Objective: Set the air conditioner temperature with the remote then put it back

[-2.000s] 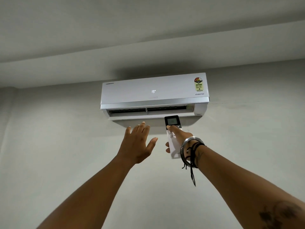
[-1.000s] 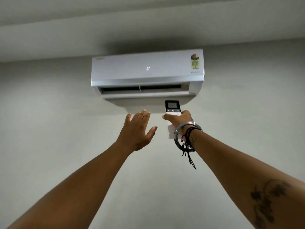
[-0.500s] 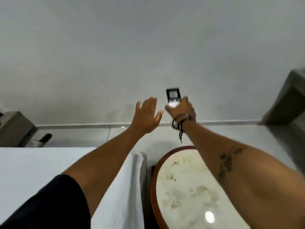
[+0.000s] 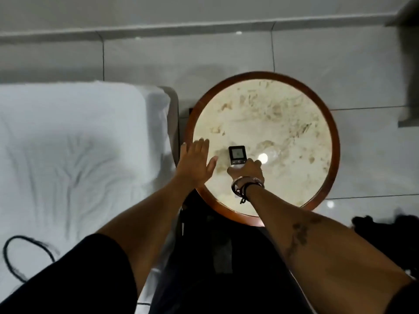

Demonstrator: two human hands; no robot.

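My right hand (image 4: 247,172) grips the lower half of the air conditioner remote (image 4: 237,155), fingers wrapped around it, so only its dark top with a small grey screen shows. I hold it above the left part of the round marble-topped side table (image 4: 322,105), probably to set it down; contact is unclear. My left hand (image 4: 196,164) hovers open and empty, fingers spread, over the table's left edge beside the white bed (image 4: 74,143).

Probably a bedroom: a white-sheeted bed (image 4: 74,141) beside a round marble-topped table (image 4: 326,123) on tiled floor (image 4: 374,155).
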